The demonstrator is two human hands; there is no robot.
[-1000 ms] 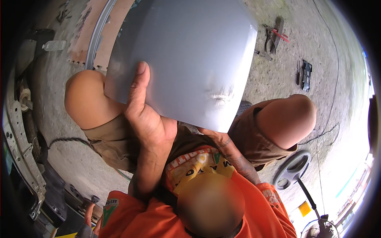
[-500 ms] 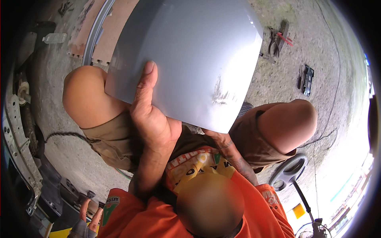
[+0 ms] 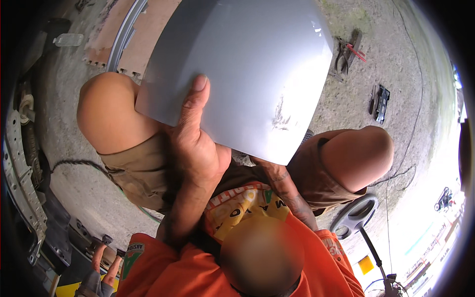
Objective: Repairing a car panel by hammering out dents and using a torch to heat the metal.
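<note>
Tools [image 3: 353, 52] lie on rough grey floor [image 3: 341, 106]; the left hand's grip [image 3: 200, 146] clasps a silver panel [image 3: 242, 74]; the right hand's grip [image 3: 269, 170], part-hidden, I cannot tell.

Lettered on shirt [image 3: 163, 270] and pale sign [image 3: 429, 247]
Runs in white and dark capitals across chest [image 3: 250, 200]; shows on green patch [image 3: 132, 256]; too small to read on sign.

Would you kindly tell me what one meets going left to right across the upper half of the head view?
Clear plastic bottle, curved grey strip, silver panel in the left hand, hand tools, black plastic part.
</note>
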